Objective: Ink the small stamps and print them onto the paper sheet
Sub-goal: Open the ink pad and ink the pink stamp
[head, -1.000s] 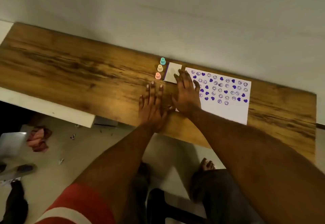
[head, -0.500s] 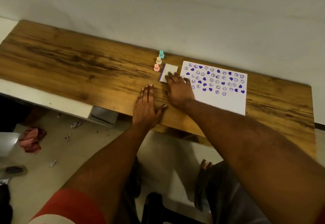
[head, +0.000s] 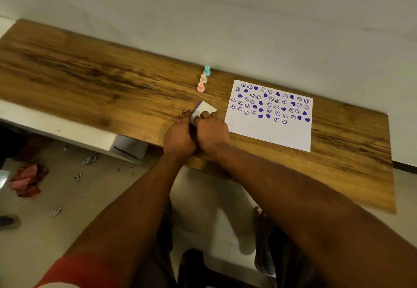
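Note:
A small white ink pad case (head: 204,109) with a purple edge is tilted up off the wooden table (head: 90,84). My left hand (head: 178,135) grips its left side and my right hand (head: 211,130) grips its right side, fingers curled over it. Three small stamps stand in a row behind it: teal (head: 207,71), cream (head: 203,78) and pink (head: 200,87). The white paper sheet (head: 268,129) lies to the right, its upper part covered in purple smiley and heart prints.
The table runs along a white wall. Its front edge is just under my wrists. Below it are a tiled floor with scraps, a red cloth (head: 28,180) at the left and a bare foot (head: 259,220).
My right hand pulled the ink pad case from beside the stamps toward me. My left hand left the table top and joined it on the case, which is now lifted and tilted.

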`<state>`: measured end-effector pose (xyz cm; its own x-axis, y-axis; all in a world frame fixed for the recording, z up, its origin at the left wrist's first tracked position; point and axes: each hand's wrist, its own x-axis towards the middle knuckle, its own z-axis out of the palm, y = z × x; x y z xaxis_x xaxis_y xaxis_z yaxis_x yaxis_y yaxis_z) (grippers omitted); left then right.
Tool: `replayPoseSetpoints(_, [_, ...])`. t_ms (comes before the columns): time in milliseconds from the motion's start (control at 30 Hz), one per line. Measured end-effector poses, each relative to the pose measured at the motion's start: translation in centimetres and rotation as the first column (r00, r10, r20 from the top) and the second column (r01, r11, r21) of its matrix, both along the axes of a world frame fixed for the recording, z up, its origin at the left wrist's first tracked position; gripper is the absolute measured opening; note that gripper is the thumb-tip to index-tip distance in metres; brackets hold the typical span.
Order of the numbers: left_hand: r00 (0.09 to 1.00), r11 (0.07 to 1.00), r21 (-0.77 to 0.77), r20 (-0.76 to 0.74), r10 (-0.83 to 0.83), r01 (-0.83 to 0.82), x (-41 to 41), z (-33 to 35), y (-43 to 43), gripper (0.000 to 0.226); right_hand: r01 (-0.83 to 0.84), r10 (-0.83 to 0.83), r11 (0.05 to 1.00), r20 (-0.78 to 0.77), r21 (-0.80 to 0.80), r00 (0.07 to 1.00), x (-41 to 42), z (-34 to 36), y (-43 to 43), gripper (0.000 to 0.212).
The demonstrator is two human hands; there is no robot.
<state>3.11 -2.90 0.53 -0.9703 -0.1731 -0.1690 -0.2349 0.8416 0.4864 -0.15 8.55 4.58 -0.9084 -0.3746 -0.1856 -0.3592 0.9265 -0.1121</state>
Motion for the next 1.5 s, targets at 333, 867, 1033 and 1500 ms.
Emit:
replayPoseSetpoints(333, [0.998,0.997,-0.059,-0.04,-0.053,0.05,-0.7,0.9,-2.3,0.076,-0.295,0.304,0.944,0.042,-0.148,0.952,-3.9,0.7,1.4,0.044])
replayPoseSetpoints(867, [1.0,0.996,-0.091,0.024,0.005,-0.003,-0.7,0.0,-4.2,0.091,-0.524,0.528,0.849,0.11,-0.065,0.842,-8.0,-1.5,5.4,0.061])
replayPoseSetpoints(1033, [1.0,0.998,-0.066,-0.002,-0.011,0.011,-0.5,-0.3,-4.5,0.087,-0.543,0.553,0.833,0.116,-0.107,0.825,-8.5,-1.4,5.5,0.059])
replayPoseSetpoints(1500, [0.993,0.998,0.06,-0.12,-0.012,0.019,0.2,-0.4,-5.1,0.08,-0.508,0.561,0.818,0.181,-0.269,0.808,-10.2,-0.5,4.8,0.041])
